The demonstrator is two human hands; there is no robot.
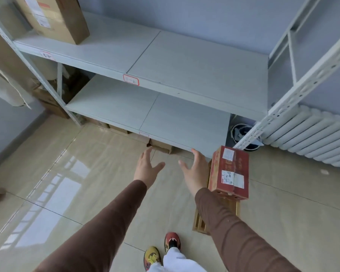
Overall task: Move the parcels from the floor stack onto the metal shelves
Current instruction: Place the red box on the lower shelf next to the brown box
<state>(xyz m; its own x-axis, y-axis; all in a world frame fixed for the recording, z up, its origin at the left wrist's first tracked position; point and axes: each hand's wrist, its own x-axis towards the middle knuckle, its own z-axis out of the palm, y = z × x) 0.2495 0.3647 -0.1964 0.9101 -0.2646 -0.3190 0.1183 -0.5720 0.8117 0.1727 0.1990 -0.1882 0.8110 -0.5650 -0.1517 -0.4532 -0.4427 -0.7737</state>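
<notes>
Hands: left (pixel 146 169) and right (pixel 193 169) spread, holding nothing
Box (pixel 229 171): red printed cardboard, white labels, right of the hands
Shelves (pixel 194 69): smooth grey metal, tag "1-2"

I see a white radiator (pixel 310 138) on the right wall. A dark bin (pixel 241 134) sits on the shiny tile floor (pixel 71 173) beside it.

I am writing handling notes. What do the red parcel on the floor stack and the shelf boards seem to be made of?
The red parcel looks like printed corrugated cardboard, matte, with folded edges, tape and white paper labels. The shelf boards look like painted sheet metal, pale grey and smooth with a faint sheen, joined at a straight seam; coated board cannot be ruled out from the look alone.
</notes>
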